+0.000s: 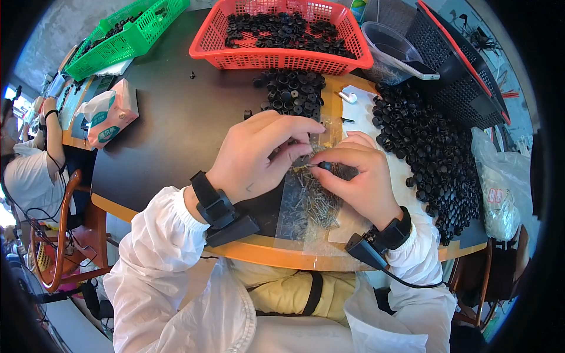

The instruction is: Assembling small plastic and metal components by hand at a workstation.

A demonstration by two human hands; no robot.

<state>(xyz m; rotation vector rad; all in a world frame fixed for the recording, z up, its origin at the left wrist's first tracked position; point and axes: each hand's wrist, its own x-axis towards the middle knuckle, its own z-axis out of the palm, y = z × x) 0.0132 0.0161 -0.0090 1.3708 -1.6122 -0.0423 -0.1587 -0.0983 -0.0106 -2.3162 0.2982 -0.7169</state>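
My right hand (365, 176) pinches a small dark part (324, 166) between thumb and forefinger; a thin metal pin seems to stick out of it toward the left. Close beside it, my left hand (253, 150) is bent with its thumb curled in under the forefinger. What its fingertips hold, if anything, is too small to make out. Under both hands lies a pile of thin metal pins or screws (321, 206) on a clear plastic sheet (289, 215). Beyond my left fingers sits a heap of round black caps (294, 94).
A red basket (282, 59) of black parts stands at the back, a green basket (126, 44) far left. A tissue pack (115, 115) lies left. Many black caps (426, 147) spread on the right, near a clear tub (385, 53), a black crate (465, 70) and a plastic bag (500, 188).
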